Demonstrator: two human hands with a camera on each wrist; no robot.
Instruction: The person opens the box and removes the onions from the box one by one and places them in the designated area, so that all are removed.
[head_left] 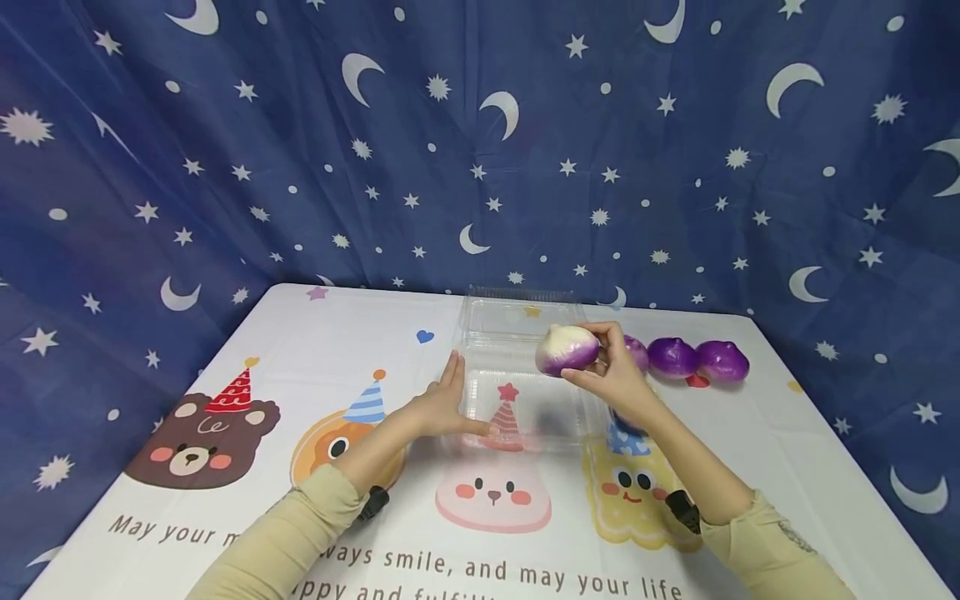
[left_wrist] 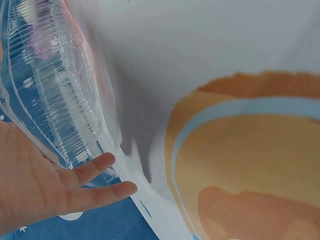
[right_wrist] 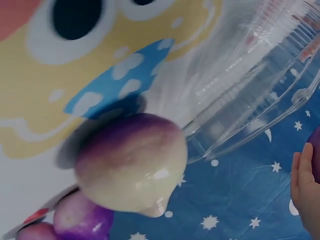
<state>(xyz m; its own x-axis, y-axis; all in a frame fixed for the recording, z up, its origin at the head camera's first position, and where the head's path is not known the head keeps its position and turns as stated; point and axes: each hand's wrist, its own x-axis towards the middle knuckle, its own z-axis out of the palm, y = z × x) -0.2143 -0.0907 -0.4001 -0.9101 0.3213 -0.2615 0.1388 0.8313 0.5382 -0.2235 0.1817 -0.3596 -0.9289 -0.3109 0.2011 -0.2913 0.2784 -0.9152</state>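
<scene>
A clear plastic clamshell box [head_left: 536, 408] lies with its lid [head_left: 510, 321] folded back. My left hand [head_left: 438, 408] rests against the box's left side, fingers straight and thumb over the front edge; the left wrist view shows the fingers [left_wrist: 90, 185] spread beside its ribbed wall [left_wrist: 55, 85]. Above the box's right part, my right hand [head_left: 618, 375] pinches a purple-and-white turnip-like vegetable [head_left: 566, 350]. That one only shows at the edge of the right wrist view, with the fingers [right_wrist: 302, 175] on it. Another turnip-like vegetable [right_wrist: 135, 160] sits near the box, mostly hidden under my right wrist in the head view.
Several more purple turnip-like vegetables stand in a row at the back right, among them one [head_left: 672, 358] beside another [head_left: 722, 361]. A white cartoon-printed cloth [head_left: 360, 333] covers the table. A blue moon-and-star curtain [head_left: 420, 125] hangs behind it.
</scene>
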